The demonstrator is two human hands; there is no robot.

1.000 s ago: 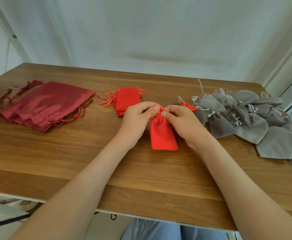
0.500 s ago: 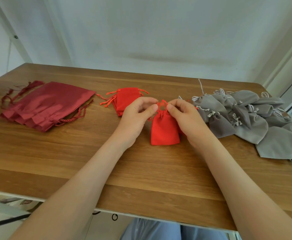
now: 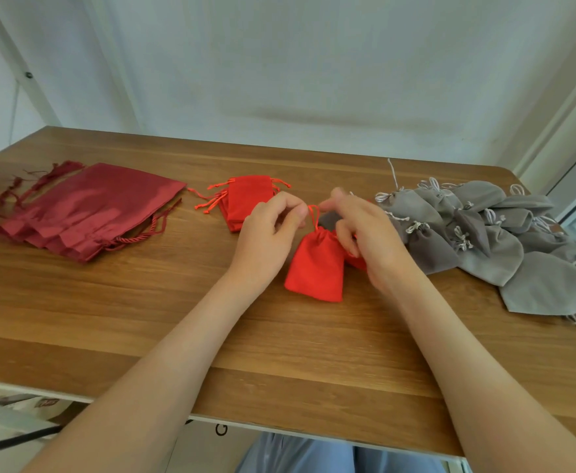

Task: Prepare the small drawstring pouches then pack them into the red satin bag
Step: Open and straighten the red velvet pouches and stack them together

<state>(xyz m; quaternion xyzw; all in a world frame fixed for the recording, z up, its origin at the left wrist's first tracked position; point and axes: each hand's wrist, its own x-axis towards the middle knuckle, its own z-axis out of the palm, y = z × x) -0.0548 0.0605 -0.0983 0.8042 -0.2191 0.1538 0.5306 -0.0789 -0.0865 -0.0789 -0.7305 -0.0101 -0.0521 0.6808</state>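
The small red velvet pouch (image 3: 315, 268) at mid-frame, likely soft and light, is pinched by its cord (image 3: 314, 216) in the left hand's (image 3: 269, 233) grip; the right hand's (image 3: 368, 233) cannot be told.

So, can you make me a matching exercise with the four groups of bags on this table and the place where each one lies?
Things:
1. dark red satin bags
2. stack of red pouches
3. single red pouch
4. grey pouches

Places:
A. right side of the table
B. centre, cord pinched by the left hand
C. far left of the table
D. just behind the left hand

Pairs: 1-C, 2-D, 3-B, 4-A.
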